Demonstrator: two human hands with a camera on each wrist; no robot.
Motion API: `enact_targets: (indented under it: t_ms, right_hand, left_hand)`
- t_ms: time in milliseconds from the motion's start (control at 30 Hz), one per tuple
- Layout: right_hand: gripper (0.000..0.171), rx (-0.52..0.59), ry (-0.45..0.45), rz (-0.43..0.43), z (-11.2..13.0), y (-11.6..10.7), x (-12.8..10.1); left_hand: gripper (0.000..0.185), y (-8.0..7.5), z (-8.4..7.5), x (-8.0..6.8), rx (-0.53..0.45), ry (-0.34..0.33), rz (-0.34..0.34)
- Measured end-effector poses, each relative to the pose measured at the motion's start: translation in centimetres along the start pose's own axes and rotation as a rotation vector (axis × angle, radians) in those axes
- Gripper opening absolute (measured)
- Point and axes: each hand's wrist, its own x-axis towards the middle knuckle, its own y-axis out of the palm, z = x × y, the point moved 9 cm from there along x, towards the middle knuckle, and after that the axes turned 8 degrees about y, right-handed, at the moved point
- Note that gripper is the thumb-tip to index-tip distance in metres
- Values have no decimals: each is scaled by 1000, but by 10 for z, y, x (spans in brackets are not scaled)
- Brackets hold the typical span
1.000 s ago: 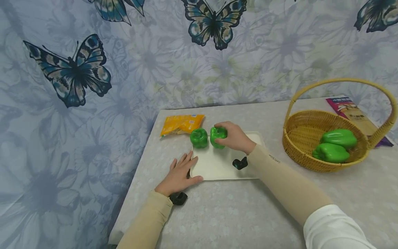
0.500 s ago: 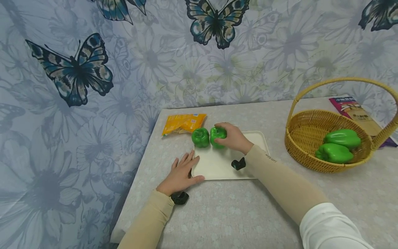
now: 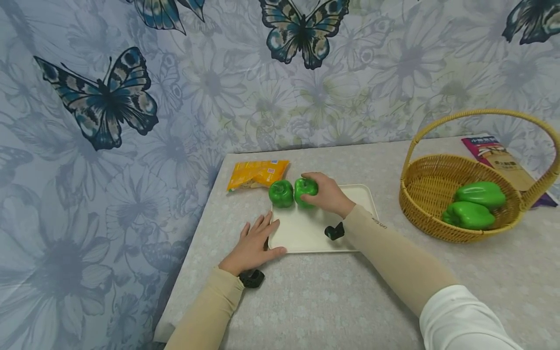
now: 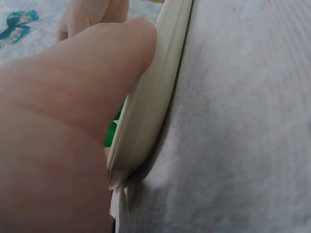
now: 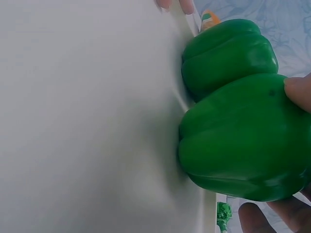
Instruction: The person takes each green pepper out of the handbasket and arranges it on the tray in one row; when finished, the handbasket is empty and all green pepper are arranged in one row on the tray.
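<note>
Green pepper (image 3: 305, 190) in right hand (image 3: 329, 195), seemingly unmoved since before.

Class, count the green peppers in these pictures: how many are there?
4: one held by the right hand on the tray, one beside it, two in the basket.
</note>
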Motion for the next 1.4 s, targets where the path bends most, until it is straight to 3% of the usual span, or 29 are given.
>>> enact_targets:
  t_ms: [167,433,600,733,867,1133,1267,1400]
  right_hand:
    - [68,-1,-20,-9,-2,-5,-2]
    - [88,-49,2,43,-6,-20,-17]
    - [83,-89,4,35,-1,-60,-45]
    - [69,-104,-10,-49,-8,-108,-72]
    - [57,-130,16,-166,-28,-158,-99]
    - [54,-103,218,-302,-74,-239,-129]
    - [59,-115,290,-304,-106,-255,-130]
    - [66,-177,369,-268,-146,-253,-132]
  left_hand:
    - [86,1,-4,3,-3,6,-3]
    - [85,1,-7,6,4,18,-7]
    - [84,-4,-7,5,5,23,-31]
    - [84,-7,-6,2,7,25,-41]
    - [85,-6,-4,-1,7,14,-28]
    - [86,-4,-1,-5,2,5,-13]
    - [85,-3,-3,-4,-4,14,-13]
    - [84,1,-7,1,-11,35,-5]
